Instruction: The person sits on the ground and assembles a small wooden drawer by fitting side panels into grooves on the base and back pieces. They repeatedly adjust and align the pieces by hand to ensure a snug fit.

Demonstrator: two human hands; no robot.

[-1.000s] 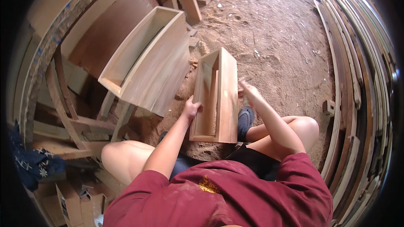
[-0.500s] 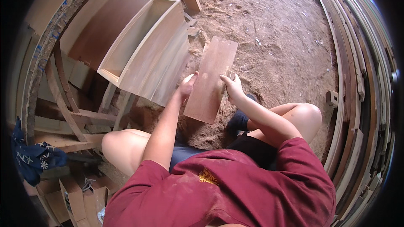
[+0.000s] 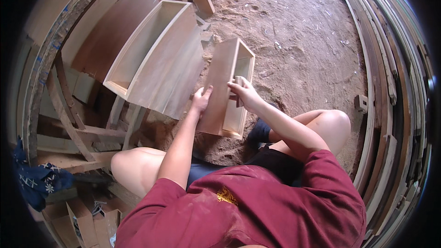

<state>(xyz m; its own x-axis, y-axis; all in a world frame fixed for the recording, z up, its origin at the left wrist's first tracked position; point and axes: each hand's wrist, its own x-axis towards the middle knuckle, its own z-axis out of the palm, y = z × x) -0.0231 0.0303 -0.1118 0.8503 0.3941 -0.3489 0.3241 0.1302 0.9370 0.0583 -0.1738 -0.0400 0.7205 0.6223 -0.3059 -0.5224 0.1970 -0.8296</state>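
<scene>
A small rectangular wooden box (image 3: 216,78), like a shallow drawer, stands tilted between my knees with its open side turned to the right. My left hand (image 3: 201,100) holds it by the left side, thumb lying along the smooth panel. At the box's right, my right hand (image 3: 246,94) is closed on a small brown block (image 3: 239,102) against the near rim of the opening. The fingers partly cover this block, so its exact kind is unclear.
A larger open wooden box (image 3: 172,57) rests on a wooden frame (image 3: 87,131) at the left. Long planks (image 3: 379,78) are stacked along the right. A small wood block (image 3: 361,104) lies beside them on the sandy floor (image 3: 294,41). Dark blue patterned cloth (image 3: 41,174) hangs lower left.
The small box has turned, so its open side now shows on the right. My right hand has shifted slightly left along with it, and my left hand sits a little lower.
</scene>
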